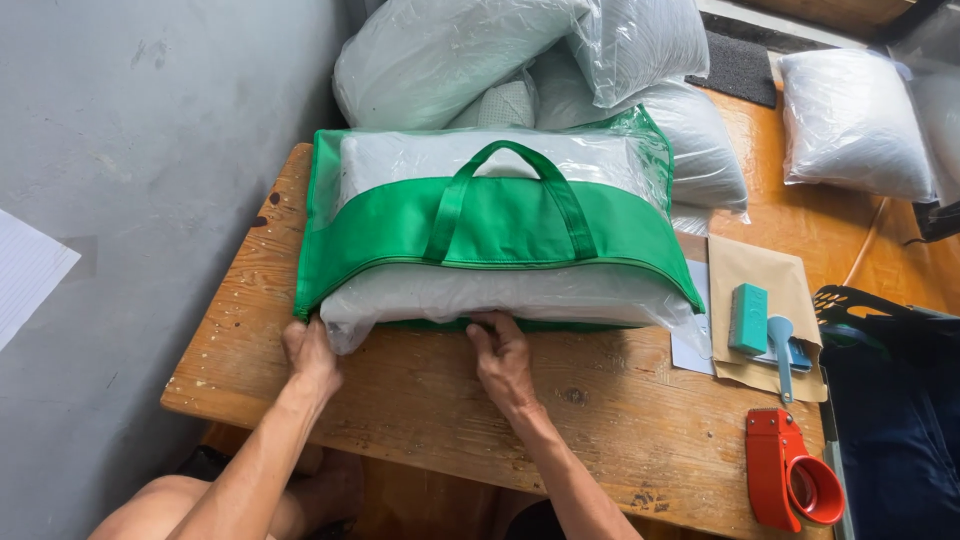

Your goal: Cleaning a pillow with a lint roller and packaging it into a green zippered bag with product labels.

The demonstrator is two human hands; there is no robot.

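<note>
A green carry bag (500,225) with clear plastic panels and a green handle lies flat on a wooden table (430,400). A white pillow (470,295) in plastic bulges out of its open near side. My left hand (310,355) presses at the bag's near left corner, fingers on the pillow's plastic. At the middle of the near edge, my right hand (500,355) pinches the green rim under the pillow. Both forearms reach in from the bottom of the view.
Several plastic-wrapped white pillows (560,60) are piled behind the bag, one more (850,120) at the far right. A brown envelope (765,300) holds a teal block and a blue tool. A red tape dispenser (790,475) sits at the near right corner beside a dark bin (895,410).
</note>
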